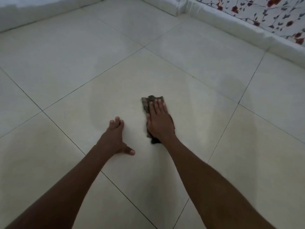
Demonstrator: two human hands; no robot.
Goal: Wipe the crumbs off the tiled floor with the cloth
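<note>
A dark, crumpled cloth point(146, 103) lies on the pale tiled floor point(99, 66) near the middle of a large tile. My right hand point(159, 120) lies flat on top of the cloth with straight fingers pressing it down; cloth shows beyond the fingertips and below the wrist. My left hand point(115, 138) rests on the bare tile to the left of the cloth, fingers spread and thumb out, holding nothing. No crumbs can be made out on the floor at this size.
A white skirting edge point(231, 25) runs along the far right, with a red-flowered fabric point(264, 14) above it. Another white edge point(33, 15) borders the floor at the far left. Dark grout lines cross the tiles.
</note>
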